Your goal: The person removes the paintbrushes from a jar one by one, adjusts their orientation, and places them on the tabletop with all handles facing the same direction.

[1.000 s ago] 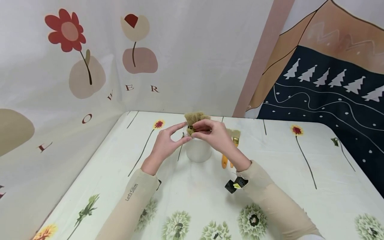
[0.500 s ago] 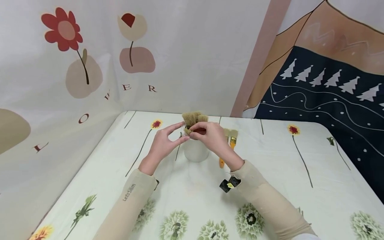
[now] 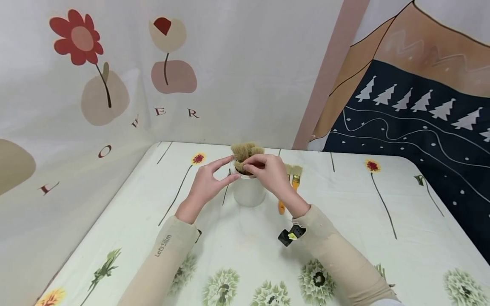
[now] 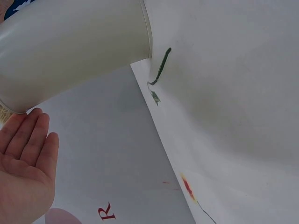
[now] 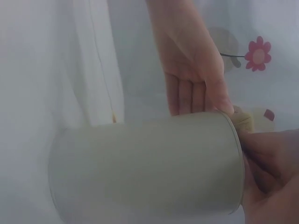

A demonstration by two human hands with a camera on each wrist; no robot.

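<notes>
A pale, off-white cylindrical container (image 3: pixel 249 193) stands upright on the table with several paintbrushes in it, bristles up. Broad tan bristles (image 3: pixel 242 150) rise at its back. My left hand (image 3: pixel 206 180) lies at the left of the rim, its thumb at the front; in the left wrist view its straight fingers (image 4: pixel 32 135) touch the rim. Over the opening, my right hand (image 3: pixel 269 172) pinches a paintbrush (image 3: pixel 239 166) by its bristle end, beside the left thumb. In the right wrist view that brush head (image 5: pixel 243 122) shows just past the rim. The handles inside are hidden.
Right of the container, partly behind my right forearm, lie two paintbrushes (image 3: pixel 295 180) with orange handles. A flower-printed white cloth (image 3: pixel 237 242) covers the table. Printed fabric (image 3: pixel 245 76) hangs along the back and left edges.
The head view has shifted slightly, so everything sits a little further left. My right fingertips have shifted slightly at the brush, and more of the container's front rim shows. The left hand keeps its place.
</notes>
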